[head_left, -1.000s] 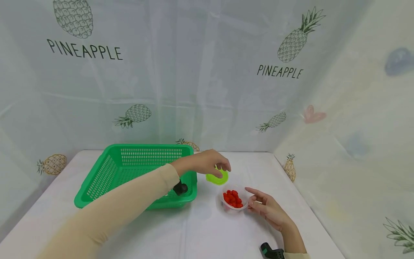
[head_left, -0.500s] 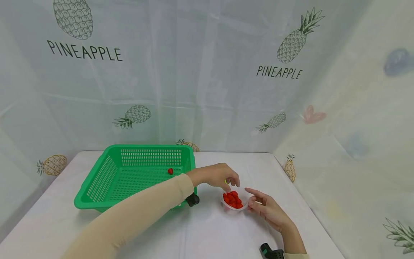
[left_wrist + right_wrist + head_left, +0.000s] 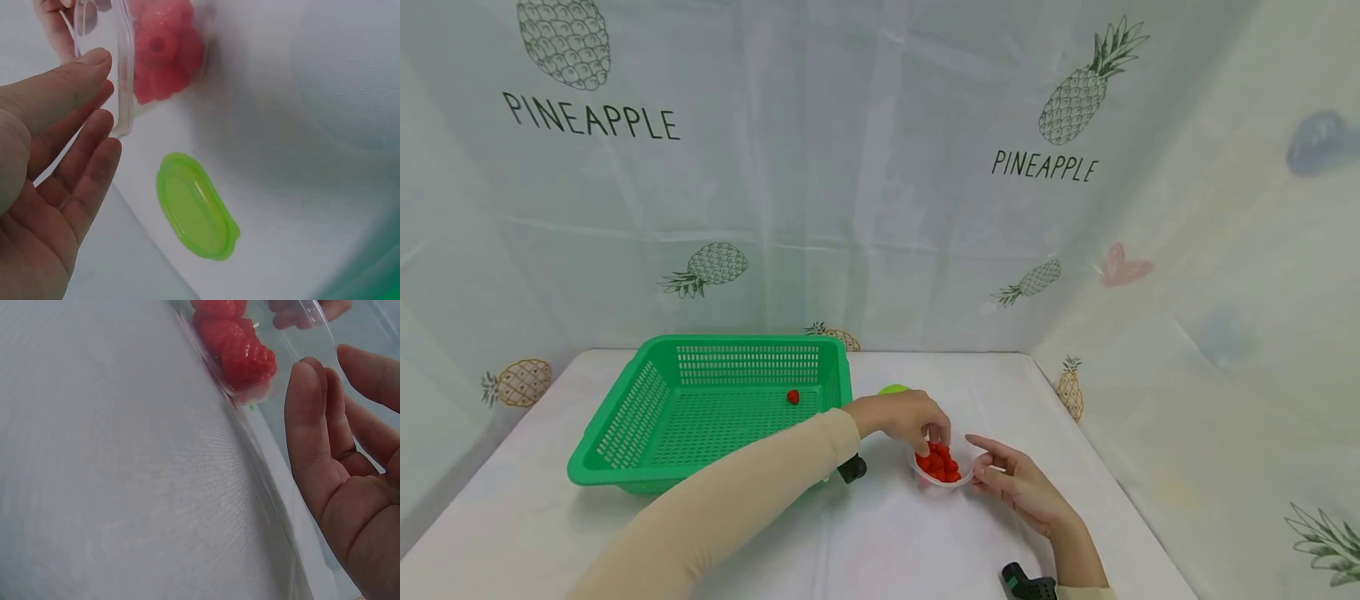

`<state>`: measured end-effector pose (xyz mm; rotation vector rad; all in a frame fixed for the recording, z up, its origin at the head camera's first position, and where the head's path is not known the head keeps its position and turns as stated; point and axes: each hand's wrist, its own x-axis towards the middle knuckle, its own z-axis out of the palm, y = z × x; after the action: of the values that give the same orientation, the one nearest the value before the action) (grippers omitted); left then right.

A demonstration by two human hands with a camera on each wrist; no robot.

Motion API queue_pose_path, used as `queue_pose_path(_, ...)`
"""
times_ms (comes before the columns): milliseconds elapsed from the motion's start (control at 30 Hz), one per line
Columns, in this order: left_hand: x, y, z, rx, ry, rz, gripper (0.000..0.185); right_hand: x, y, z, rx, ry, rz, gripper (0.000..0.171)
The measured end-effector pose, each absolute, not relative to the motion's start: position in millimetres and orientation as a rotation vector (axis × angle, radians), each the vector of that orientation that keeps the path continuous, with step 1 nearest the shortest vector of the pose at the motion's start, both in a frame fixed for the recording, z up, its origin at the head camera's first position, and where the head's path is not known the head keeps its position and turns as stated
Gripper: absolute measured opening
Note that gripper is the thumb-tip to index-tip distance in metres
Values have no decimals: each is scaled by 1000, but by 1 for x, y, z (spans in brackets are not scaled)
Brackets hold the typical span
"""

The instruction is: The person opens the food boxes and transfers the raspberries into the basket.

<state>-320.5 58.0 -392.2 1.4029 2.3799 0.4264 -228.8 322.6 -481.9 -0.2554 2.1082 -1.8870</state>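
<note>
A green basket (image 3: pixel 700 408) is seen on the left part of the white table (image 3: pixel 880 542), and a single red berry (image 3: pixel 793 397) is seen lying on its floor near the back right corner. Just right of the basket, the left hand (image 3: pixel 904 417) is held over the near rim of a clear plastic cup (image 3: pixel 942 471) filled with red raspberries (image 3: pixel 939 464). In the head view its fingertips are pointed down at the fruit. In the left wrist view the fingers (image 3: pixel 81 162) are shown straight and slightly apart beside the cup wall, with nothing pinched between them. A lime-green lid (image 3: pixel 894 389) is seen lying flat on the table just behind this hand, well clear of the cup. To the right, the right hand (image 3: pixel 1017 486) is rested beside the cup with its fingers relaxed and spread; whether the cup wall is touched cannot be told.
</note>
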Motion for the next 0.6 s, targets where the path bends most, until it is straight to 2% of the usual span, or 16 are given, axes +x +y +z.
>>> queue_pose_path(600, -324, 64, -393, 1401, 2371, 266, 14, -230, 324, -483, -237, 2118, -1876, 67)
